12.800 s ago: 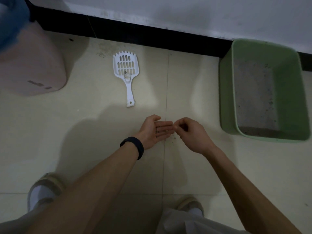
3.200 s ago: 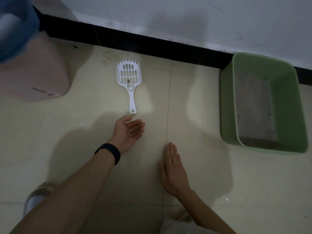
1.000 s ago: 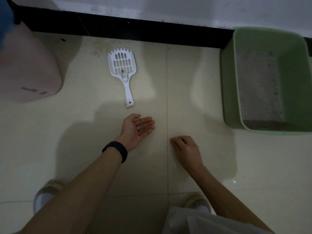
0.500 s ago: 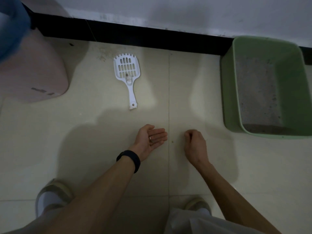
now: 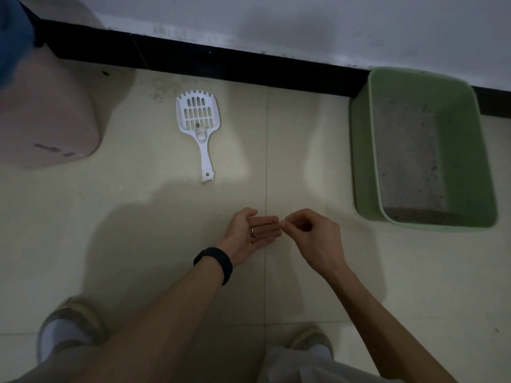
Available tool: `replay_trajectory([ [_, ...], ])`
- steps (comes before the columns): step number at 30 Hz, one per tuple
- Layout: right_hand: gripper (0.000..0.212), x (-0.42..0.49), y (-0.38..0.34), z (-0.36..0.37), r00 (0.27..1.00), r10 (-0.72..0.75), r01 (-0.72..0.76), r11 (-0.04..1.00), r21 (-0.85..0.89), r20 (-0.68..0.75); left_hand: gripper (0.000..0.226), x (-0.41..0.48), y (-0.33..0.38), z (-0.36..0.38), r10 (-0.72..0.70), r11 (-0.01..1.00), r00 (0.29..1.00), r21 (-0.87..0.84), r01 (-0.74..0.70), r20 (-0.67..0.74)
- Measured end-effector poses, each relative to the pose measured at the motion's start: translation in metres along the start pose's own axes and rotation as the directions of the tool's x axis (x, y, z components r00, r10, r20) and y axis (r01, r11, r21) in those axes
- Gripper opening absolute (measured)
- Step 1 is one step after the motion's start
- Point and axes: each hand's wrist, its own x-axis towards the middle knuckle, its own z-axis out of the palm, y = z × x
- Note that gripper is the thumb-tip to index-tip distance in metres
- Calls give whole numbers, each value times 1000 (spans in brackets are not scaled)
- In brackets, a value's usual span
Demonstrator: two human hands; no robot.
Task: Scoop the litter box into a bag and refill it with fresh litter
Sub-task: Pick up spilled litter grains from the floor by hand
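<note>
Grey trousers (image 5: 318,369) and pale shoes (image 5: 69,322) fill the nearest edge, on cream floor tiles (image 5: 124,230). Past them the left hand (image 5: 250,234) lies palm up with fingers straight, a black wristband (image 5: 214,262) at the wrist. The right hand (image 5: 315,239) is curled, thumb and forefinger pressed together at the left fingertips — whether anything sits between them cannot be told. Farther out the white slotted scoop (image 5: 203,139) lies flat on the tiles, untouched, its long axis running near to far: handle end toward the person, toothed edge toward the black baseboard (image 5: 221,64), leaning slightly left. Well to its right the green litter box (image 5: 363,161) stands lengthwise the same way against the baseboard — thin grey litter inside. A pink container (image 5: 47,114) sits far left.
</note>
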Motion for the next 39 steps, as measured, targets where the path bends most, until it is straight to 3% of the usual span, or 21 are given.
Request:
replay_trajectory([
  [2,18,6,7,-1,998,57,-55,997,57,-24,50,-1,1,-2,-3,1000,1000,8,3,0],
  [5,12,11,29,2,992,119,-116,991,67,-41,49,-2,8,-11,2,1000,1000,-2,-2,-21],
  [9,51,8,72,17,998,-24,5,934,-358,-50,46,-5,26,-37,49,997,997,-59,-53,-63],
  [13,70,-14,88,54,988,-49,118,856,-503,148,45,-11,46,-64,111,988,989,-93,-121,-102],
  [19,65,-38,79,84,930,-234,339,845,-414,284,46,-15,56,-78,135,977,984,-151,-152,-119],
  [23,70,2,84,63,980,-168,199,852,-484,107,46,-15,54,-75,129,978,986,-151,-144,-109],
  [26,71,21,88,53,990,-70,125,840,-528,123,46,-17,55,-71,131,979,986,-140,-145,-107],
  [33,67,-30,82,75,904,-210,392,756,-525,373,45,-17,57,-73,137,976,983,-151,-155,-122],
  [39,69,-33,59,89,838,-339,544,590,-596,428,45,-18,52,-80,130,978,982,-147,-150,-136],
])
